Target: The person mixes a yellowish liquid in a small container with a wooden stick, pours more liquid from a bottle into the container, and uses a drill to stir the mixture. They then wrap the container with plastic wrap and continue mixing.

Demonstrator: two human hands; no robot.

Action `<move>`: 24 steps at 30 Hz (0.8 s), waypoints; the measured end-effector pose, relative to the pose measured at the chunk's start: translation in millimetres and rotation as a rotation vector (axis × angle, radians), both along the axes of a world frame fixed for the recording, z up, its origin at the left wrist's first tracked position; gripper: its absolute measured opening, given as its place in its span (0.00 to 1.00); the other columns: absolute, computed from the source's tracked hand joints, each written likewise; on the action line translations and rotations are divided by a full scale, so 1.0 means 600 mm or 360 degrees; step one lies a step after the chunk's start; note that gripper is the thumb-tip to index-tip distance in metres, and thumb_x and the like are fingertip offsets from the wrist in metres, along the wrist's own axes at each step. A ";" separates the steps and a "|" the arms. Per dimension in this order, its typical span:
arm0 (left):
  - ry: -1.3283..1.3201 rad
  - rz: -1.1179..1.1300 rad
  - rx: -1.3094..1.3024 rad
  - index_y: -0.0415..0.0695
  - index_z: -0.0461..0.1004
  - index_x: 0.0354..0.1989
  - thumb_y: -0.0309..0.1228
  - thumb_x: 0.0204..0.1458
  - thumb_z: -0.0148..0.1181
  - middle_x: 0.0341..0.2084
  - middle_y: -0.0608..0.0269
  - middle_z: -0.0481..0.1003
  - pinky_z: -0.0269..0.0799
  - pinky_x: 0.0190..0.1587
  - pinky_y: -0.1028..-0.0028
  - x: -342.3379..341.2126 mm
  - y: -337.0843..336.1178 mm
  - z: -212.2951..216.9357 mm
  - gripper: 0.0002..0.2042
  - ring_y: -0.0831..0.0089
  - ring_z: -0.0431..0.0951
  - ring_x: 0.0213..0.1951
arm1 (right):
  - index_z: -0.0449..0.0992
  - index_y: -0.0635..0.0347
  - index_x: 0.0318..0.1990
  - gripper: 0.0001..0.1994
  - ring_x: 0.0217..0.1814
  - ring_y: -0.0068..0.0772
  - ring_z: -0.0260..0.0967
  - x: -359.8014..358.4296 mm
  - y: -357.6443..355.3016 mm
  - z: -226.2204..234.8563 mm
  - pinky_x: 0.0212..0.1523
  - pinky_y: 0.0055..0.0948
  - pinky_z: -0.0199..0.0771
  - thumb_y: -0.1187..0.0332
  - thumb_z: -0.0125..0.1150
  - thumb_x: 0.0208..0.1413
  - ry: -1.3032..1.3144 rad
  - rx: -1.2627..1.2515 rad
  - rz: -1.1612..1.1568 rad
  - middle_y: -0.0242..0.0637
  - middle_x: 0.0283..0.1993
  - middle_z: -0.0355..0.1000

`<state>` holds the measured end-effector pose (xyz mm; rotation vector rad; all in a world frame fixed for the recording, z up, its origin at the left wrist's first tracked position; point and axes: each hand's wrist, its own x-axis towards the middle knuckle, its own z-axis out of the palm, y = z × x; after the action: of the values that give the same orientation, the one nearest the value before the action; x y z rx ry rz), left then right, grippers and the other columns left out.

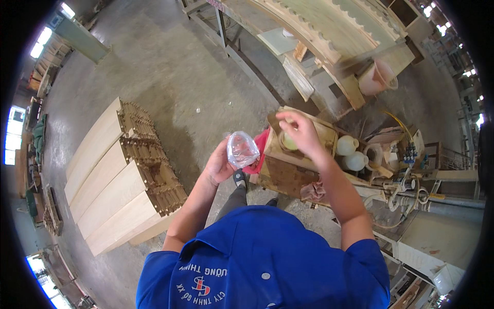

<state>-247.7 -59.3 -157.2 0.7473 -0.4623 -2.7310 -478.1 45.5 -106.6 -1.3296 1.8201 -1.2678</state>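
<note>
My left hand [220, 164] is wrapped round a clear plastic cup [243, 150], its rounded mouth turned up toward me. The right hand [300, 135] hangs over a wooden box [288, 157], fingers partly curled but apart, with nothing visible between them. Below that hand, a round pale-green container [289, 141] sits inside the box, partly covered by the hand. A red cloth [261, 146] hangs at the box's left side, just beside the cup.
At left, long pale boards [110, 190] lie stacked on the floor. Whitish plastic jugs [355, 160] stand right of the box, near a crumpled brownish rag [313, 191]. A workbench [242, 59] with wood pieces and a pinkish bucket [377, 78] is ahead; machinery [437, 232] stands at right.
</note>
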 end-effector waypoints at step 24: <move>-0.0169 -0.0161 0.0185 0.48 0.67 0.47 0.45 0.56 0.46 0.45 0.58 0.69 0.65 0.54 0.55 -0.049 -0.148 -0.065 0.17 0.59 0.68 0.50 | 0.68 0.57 0.26 0.06 0.28 0.10 0.54 -0.192 -0.067 -0.049 0.29 0.14 0.54 0.70 0.59 0.51 -0.0542 0.0150 -0.0062 0.17 0.24 0.60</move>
<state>-277.1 -148.3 -196.1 0.9264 -0.3754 -2.8423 -593.0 5.0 -136.2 -0.9643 1.6491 -1.3196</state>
